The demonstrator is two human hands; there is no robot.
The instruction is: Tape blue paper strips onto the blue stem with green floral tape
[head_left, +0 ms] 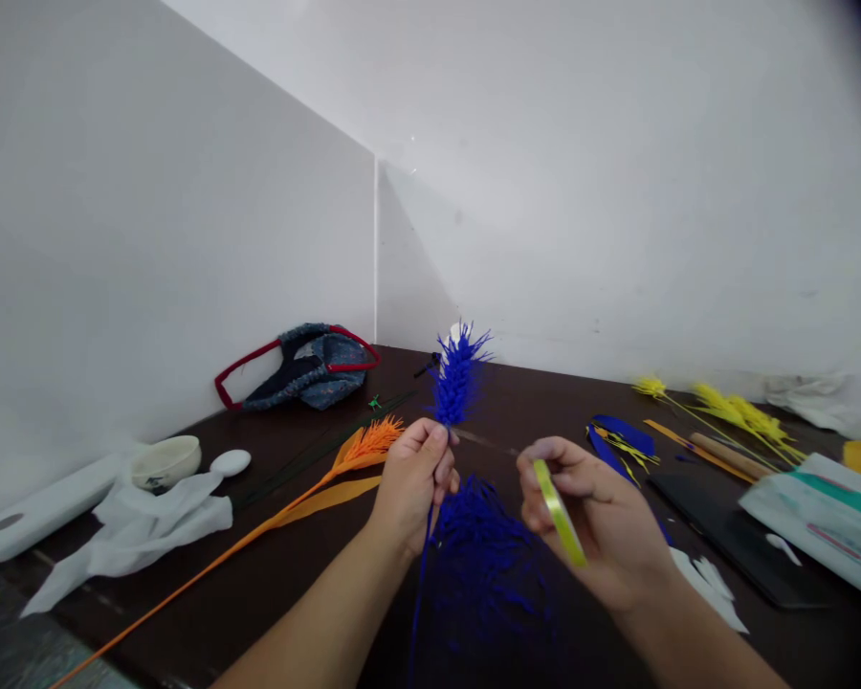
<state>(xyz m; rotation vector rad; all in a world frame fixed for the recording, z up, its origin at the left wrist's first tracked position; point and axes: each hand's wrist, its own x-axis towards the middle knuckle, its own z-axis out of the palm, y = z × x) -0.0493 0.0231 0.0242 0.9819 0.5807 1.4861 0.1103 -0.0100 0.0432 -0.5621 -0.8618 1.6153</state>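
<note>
My left hand pinches the stem of a blue paper wheat stalk, whose spiky head stands upright above my fingers. My right hand holds a roll of yellow-green tape edge-on, and a thin strip runs from it toward the stalk. A pile of blue fringed paper pieces lies on the dark table below and between my hands.
An orange paper stalk lies at the left. A blue bag with red handles sits by the wall corner. A white bowl and crumpled white tissue are far left. Yellow stalks, blue scraps, a wooden stick and packets lie at the right.
</note>
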